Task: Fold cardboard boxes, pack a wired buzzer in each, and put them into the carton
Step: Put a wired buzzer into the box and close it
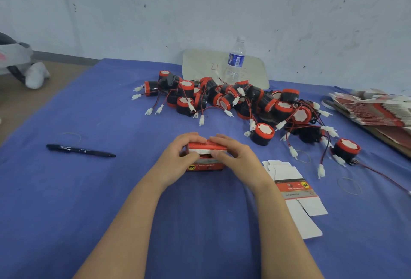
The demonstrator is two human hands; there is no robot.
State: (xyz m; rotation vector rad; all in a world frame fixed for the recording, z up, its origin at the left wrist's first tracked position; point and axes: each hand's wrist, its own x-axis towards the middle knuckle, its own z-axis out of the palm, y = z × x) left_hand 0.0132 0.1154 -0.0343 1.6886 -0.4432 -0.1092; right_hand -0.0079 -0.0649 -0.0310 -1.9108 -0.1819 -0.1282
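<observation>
Two hands meet over one small box at the middle of the blue cloth-covered table (66,201), but start at the far left. A black pen (80,150) lies on the cloth, well apart from the action, with a thin rubber band (67,138) just behind it.

Now the centre. The left hand (178,160) grips the left end of the red cardboard box (205,157), fingers curled over the top, thumb against the front. The right hand (233,156) mirrors it on the right end, fingers over the top edge and thumb pressing on the white flap. The box sits on the table between them, its printed front panel facing the camera. Whether a buzzer is inside, I cannot tell.

Behind the hands sprawls the pile of wired buzzers (233,98), black bodies with red rims, red and black wires trailing to white plugs. A clear water bottle (235,60) stands upright behind the pile, in front of a pale board (200,67) leaning at the wall.

Moving right, flat unfolded box blanks (295,192) lie just beside the right wrist, white inside up with a red printed band. One lone buzzer (347,148) sits apart from the heap, and two more loose rubber bands lie near it. At the far right edge, a fanned stack of flat boxes (373,109) rests on the table.
</observation>
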